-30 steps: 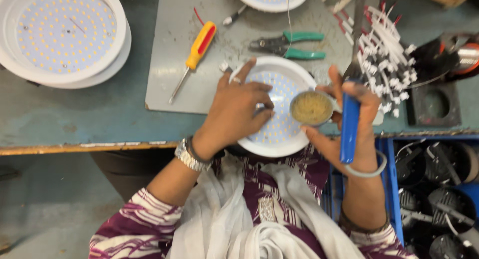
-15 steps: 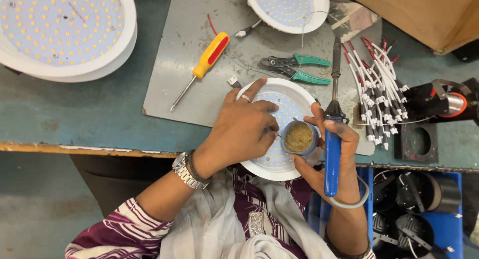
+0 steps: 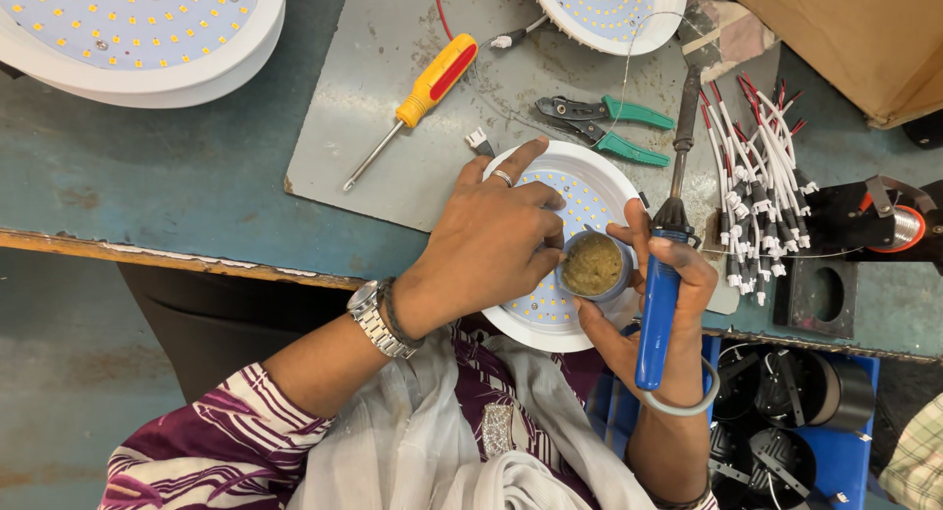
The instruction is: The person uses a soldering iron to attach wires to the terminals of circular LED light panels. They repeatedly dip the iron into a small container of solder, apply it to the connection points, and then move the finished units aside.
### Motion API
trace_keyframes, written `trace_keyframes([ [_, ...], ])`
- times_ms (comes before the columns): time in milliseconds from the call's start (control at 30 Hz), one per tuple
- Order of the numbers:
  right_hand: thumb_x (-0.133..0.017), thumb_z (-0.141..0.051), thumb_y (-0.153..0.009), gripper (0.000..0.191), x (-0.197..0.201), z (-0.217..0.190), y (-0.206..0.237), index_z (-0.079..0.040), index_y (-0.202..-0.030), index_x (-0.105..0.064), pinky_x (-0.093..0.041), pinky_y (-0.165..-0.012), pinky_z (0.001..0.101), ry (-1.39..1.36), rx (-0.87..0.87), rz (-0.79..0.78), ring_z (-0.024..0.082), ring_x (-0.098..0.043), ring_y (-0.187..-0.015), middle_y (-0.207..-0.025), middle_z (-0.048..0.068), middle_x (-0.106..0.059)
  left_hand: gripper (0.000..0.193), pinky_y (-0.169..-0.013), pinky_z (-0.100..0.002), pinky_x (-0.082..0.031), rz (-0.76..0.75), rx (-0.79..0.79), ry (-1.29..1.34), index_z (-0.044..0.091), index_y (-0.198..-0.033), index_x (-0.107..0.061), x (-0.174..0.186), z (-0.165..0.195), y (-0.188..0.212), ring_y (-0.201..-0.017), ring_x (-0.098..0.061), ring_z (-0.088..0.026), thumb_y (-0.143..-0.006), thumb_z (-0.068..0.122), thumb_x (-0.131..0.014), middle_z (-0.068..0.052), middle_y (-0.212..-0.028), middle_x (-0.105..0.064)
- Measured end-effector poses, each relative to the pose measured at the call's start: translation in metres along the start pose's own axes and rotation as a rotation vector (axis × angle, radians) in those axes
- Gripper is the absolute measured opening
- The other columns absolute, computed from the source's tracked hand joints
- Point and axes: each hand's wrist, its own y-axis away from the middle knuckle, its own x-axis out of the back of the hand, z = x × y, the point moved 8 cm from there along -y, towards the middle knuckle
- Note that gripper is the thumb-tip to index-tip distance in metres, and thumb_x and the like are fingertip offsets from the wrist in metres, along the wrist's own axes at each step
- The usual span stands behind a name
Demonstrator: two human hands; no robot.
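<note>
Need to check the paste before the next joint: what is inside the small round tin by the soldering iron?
The small tin holds brownish-yellow paste, filled near its rim. Left hand fingers cover its left edge; the tin's bottom is hidden under the paste.

Glossy white plastic lamp [image 3: 604, 191]; smooth blue plastic iron [image 3: 658, 313]; dull grainy paste in tin [image 3: 593, 265]; matt grey metal sheet [image 3: 393, 166]; worn painted bench [image 3: 147, 176].

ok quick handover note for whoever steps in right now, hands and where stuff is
Left hand: fingers at the small tin of brownish paste, over the round LED panel.
Right hand: holds the tin and the blue-handled soldering iron, tip pointing away.
Screwdriver, green-handled cutters and wire bundle lie on the bench.
No soldering visible on this panel yet.
</note>
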Motion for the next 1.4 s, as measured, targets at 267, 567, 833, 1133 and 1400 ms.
trace_keyframes([
  [267, -0.077, 0.012, -0.079, 0.090, 0.001, 0.001, 0.000, -0.020, -0.145, -0.025, -0.059, -0.106, 0.0432, 0.000, -0.008, 0.013, 0.035, -0.051, -0.146, -0.165, 0.027, -0.035, 0.010, -0.105, -0.057, -0.033, 0.000, 0.000, -0.004, 0.015, -0.079, -0.081, 0.000, 0.000, 0.000, -0.142, -0.043, -0.033, -0.076, 0.024, -0.078, -0.002, -0.113, -0.074],
  [567, -0.080, 0.012, -0.085, 0.092, 0.059, 0.014, 0.012, -0.026, -0.148, -0.026, -0.056, -0.113, 0.0385, 0.025, 0.033, 0.242, 0.025, -0.053, -0.138, -0.161, 0.019, -0.040, 0.010, -0.106, -0.056, -0.033, 0.001, 0.000, 0.006, 0.015, -0.074, -0.080, -0.002, -0.001, 0.000, -0.142, -0.043, -0.032, -0.077, 0.023, -0.076, -0.002, -0.115, -0.075],
  [833, -0.081, 0.020, -0.090, 0.093, 0.105, 0.092, 0.008, -0.024, -0.150, -0.025, -0.051, -0.115, 0.0368, -0.003, -0.045, 0.450, 0.018, -0.046, -0.130, -0.170, 0.018, -0.033, 0.014, -0.105, -0.057, -0.034, 0.011, -0.002, -0.007, 0.011, -0.069, -0.075, -0.003, -0.003, 0.001, -0.143, -0.044, -0.033, -0.080, 0.020, -0.073, -0.001, -0.114, -0.076],
  [1133, -0.085, -0.008, -0.102, 0.076, 0.096, 0.086, 0.013, -0.016, -0.151, -0.027, -0.039, -0.128, 0.0376, 0.112, 0.029, 0.508, 0.026, -0.040, -0.155, -0.167, 0.023, -0.040, 0.015, -0.104, -0.057, -0.034, -0.032, 0.009, -0.045, 0.011, -0.065, -0.073, -0.004, -0.001, -0.002, -0.144, -0.042, -0.032, -0.078, 0.019, -0.072, 0.000, -0.116, -0.075],
  [1400, -0.068, -0.038, -0.107, 0.055, 0.110, 0.039, 0.040, 0.002, -0.141, -0.052, -0.063, -0.063, 0.0288, -0.137, 0.201, 0.688, 0.025, -0.075, -0.087, -0.125, 0.021, -0.067, 0.015, -0.100, -0.055, -0.036, -0.040, 0.012, -0.061, 0.011, -0.065, -0.073, -0.004, -0.001, -0.002, -0.145, -0.042, -0.032, -0.078, 0.019, -0.071, 0.001, -0.116, -0.075],
])
